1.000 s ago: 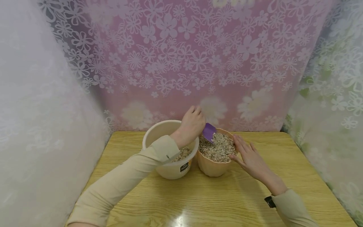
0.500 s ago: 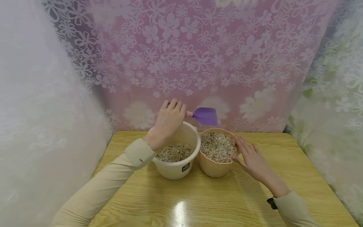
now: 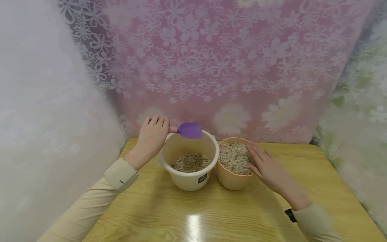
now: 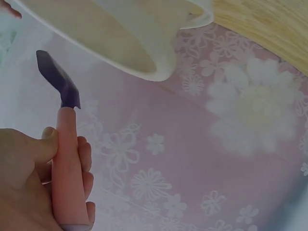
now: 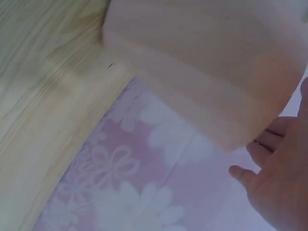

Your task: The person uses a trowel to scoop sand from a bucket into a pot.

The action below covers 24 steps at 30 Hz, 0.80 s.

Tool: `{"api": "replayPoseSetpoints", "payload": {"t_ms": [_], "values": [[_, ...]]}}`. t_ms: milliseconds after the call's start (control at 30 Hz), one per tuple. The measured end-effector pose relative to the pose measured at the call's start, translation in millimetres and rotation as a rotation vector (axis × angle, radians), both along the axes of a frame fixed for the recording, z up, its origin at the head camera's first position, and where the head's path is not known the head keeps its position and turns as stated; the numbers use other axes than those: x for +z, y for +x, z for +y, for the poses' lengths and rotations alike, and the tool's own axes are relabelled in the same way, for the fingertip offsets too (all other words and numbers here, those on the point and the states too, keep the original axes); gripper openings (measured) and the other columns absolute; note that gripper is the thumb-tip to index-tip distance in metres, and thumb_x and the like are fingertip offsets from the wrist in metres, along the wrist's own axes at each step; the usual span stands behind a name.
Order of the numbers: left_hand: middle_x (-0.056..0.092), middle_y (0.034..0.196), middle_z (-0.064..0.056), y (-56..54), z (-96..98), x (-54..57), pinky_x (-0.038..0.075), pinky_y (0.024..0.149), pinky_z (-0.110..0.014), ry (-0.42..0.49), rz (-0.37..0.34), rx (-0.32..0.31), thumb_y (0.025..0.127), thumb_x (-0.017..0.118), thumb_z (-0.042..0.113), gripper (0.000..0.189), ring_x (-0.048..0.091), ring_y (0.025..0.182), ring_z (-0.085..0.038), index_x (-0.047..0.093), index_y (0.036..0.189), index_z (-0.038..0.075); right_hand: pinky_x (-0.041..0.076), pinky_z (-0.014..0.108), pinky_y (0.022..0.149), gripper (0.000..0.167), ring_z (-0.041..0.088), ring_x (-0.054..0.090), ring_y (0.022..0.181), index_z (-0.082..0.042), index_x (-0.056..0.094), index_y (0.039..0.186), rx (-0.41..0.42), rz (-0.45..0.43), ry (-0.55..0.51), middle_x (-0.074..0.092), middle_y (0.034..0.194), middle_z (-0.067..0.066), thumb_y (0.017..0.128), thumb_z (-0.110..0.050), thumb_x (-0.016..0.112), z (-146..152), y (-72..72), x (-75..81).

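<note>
Purple scoop (image 3: 189, 130) juts from the left fingers (image 4: 85, 156); they grip its handle (image 4: 67, 168).

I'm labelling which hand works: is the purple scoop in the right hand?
No, the left hand grips the purple scoop by its pink handle.

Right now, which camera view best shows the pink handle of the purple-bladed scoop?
The left wrist view: most of the pink handle shows there, held in the left hand. The head view shows only a short stub between the hand and the purple blade; the right wrist view shows none of it.
</note>
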<state>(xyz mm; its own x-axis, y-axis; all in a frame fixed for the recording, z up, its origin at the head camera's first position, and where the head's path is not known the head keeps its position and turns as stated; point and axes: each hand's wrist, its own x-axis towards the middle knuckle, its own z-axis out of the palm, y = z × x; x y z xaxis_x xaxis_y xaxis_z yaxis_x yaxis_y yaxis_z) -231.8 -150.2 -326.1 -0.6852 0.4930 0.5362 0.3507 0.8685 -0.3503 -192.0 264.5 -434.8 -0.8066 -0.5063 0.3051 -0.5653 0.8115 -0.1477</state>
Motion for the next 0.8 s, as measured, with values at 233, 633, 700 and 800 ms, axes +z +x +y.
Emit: {"api": "replayPoseSetpoints", "payload": {"t_ms": [233, 633, 700, 800], "values": [[0.068, 0.093, -0.007, 0.3, 3.5, -7.7, 0.040, 0.079, -0.035, -0.128, -0.147, 0.037, 0.101, 0.062, 0.017, 0.013, 0.053, 0.087, -0.023, 0.067, 0.102, 0.005, 0.029, 0.052, 0.118, 0.068, 0.038, 0.037, 0.145, 0.002, 0.035, 0.155, 0.172, 0.192, -0.063, 0.038, 0.159, 0.019, 0.105, -0.041, 0.052, -48, -9.4, 3.3], [0.075, 0.102, 0.001, -10.2, 33.2, -20.7, 0.042, 0.096, -0.036, -0.536, -0.249, 0.116, 0.093, 0.074, 0.021, 0.009, 0.057, 0.104, -0.022, 0.077, 0.100, 0.016, 0.031, 0.058, 0.114, 0.086, 0.039, 0.036, 0.145, 0.003, 0.031, 0.156, 0.223, 0.155, -0.044, 0.034, 0.161, 0.019, 0.103, -0.064, 0.021, -92, -22.6, -3.6], [0.074, 0.108, 0.003, -10.7, 40.0, -23.7, 0.040, 0.099, -0.035, -0.648, -0.290, 0.175, 0.096, 0.071, 0.024, 0.012, 0.056, 0.109, -0.021, 0.077, 0.106, 0.019, 0.029, 0.057, 0.116, 0.085, 0.037, 0.034, 0.147, 0.002, 0.029, 0.157, 0.223, 0.138, -0.040, 0.032, 0.162, 0.018, 0.103, -0.064, 0.021, -94, -22.5, -3.8], [0.071, 0.113, 0.006, -9.2, 49.5, -31.8, 0.038, 0.096, -0.034, -0.808, -0.363, 0.252, 0.102, 0.061, 0.031, 0.020, 0.055, 0.108, -0.020, 0.073, 0.118, 0.026, 0.028, 0.056, 0.117, 0.084, 0.034, 0.032, 0.149, 0.001, 0.027, 0.158, 0.222, 0.121, -0.036, 0.031, 0.163, 0.017, 0.103, -0.063, 0.023, -97, -21.8, -3.5]]}}
